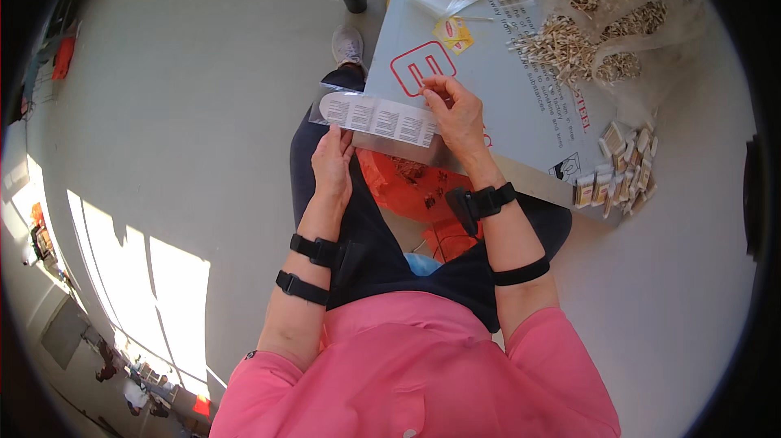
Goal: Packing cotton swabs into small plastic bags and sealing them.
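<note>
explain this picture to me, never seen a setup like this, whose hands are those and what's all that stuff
There is no machine here: these are a person's own bare hands, seen from a camera worn on the head and looking down, so the edges bend. Black straps circle both forearms. The left hand holds the lower edge of a clear plastic sleeve with a white printed panel. The right hand is at its other end; its exact grip is unclear. On the table lie loose cotton swabs spilling from a clear bag, small swab packs and yellow cards.
</note>
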`<state>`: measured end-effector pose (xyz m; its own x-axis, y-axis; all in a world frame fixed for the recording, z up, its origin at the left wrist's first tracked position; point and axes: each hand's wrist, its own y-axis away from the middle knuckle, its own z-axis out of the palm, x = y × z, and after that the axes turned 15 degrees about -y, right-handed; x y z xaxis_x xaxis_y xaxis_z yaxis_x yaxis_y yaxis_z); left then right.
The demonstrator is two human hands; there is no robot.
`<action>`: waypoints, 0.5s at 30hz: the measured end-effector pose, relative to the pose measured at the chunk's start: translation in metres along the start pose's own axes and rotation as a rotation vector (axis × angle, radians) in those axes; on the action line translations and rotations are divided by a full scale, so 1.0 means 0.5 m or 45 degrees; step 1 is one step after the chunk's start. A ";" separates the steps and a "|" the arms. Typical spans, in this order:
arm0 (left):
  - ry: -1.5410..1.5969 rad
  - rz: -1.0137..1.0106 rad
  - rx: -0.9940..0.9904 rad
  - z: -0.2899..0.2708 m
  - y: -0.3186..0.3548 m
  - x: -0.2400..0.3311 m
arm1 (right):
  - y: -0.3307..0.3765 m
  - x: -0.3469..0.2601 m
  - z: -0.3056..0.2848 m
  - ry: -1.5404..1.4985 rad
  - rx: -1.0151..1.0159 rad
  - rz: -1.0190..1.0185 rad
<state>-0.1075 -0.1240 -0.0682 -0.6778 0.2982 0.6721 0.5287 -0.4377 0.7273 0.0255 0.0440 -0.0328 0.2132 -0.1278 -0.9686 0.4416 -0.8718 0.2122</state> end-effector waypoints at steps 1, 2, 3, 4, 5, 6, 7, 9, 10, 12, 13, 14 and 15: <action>-0.058 0.027 0.068 -0.006 0.036 -0.001 | 0.030 0.017 -0.032 0.025 0.062 -0.012; -0.190 0.075 0.170 -0.017 0.067 -0.003 | 0.057 0.033 -0.063 0.081 0.191 -0.093; -0.448 0.149 0.223 -0.027 0.108 0.001 | 0.065 0.047 -0.099 0.136 0.318 -0.175; -0.701 0.238 0.288 -0.037 0.140 0.005 | 0.063 0.055 -0.138 0.156 0.375 -0.195; -0.786 0.373 0.187 -0.049 0.157 0.000 | 0.063 0.060 -0.169 0.252 0.503 -0.256; -0.863 0.505 0.081 -0.023 0.169 0.008 | 0.065 0.069 -0.209 0.356 0.632 -0.313; -0.826 0.480 -0.168 0.016 0.178 0.012 | 0.058 0.080 -0.260 0.506 0.668 -0.400; -1.232 0.793 -0.412 0.121 0.175 0.027 | 0.036 0.088 -0.310 0.538 0.773 -0.411; -1.301 0.969 -0.512 0.187 0.167 0.037 | 0.029 0.090 -0.326 0.562 0.844 -0.416; -1.379 1.269 -0.570 0.319 0.142 0.032 | 0.025 0.125 -0.339 0.696 0.881 -0.514; -1.418 1.484 -0.548 0.384 0.123 0.022 | 0.021 0.139 -0.343 0.853 0.897 -0.598; -1.439 1.599 -0.508 0.448 0.104 0.016 | 0.016 0.141 -0.342 0.826 0.919 -0.615; -1.461 1.711 -0.470 0.503 0.086 0.013 | 0.018 0.143 -0.337 0.798 0.874 -0.595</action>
<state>0.0394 0.0723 0.0025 0.8102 -0.0753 0.5813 0.1231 -0.9477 -0.2943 0.1917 0.1067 -0.0783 0.6497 0.3895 -0.6528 0.0474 -0.8779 -0.4765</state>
